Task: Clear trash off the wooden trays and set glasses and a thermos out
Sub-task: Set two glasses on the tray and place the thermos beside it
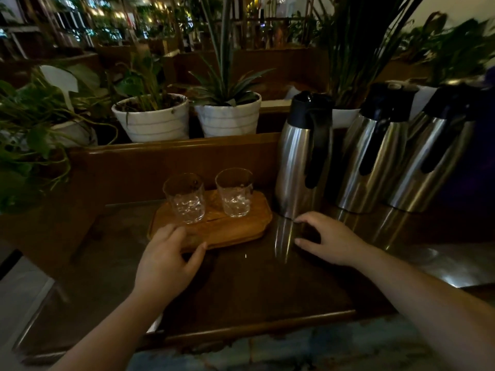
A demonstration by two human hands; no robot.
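A wooden tray (233,228) lies on the dark tabletop (254,290). Two clear glasses stand upright on it, one on the left (184,199) and one on the right (235,194). My left hand (167,263) rests on the tray's front left edge, thumb and fingers around the rim. Right of the tray stands a steel thermos (302,162) with a black lid and handle. My right hand (332,242) hovers open just in front of its base, fingers spread, holding nothing.
Two more steel thermoses (375,156) (434,156) stand in a row further right. Behind the wooden ledge sit white potted plants (152,119) (229,116). Leafy vines (29,145) hang at the left. The table's front edge runs near my forearms.
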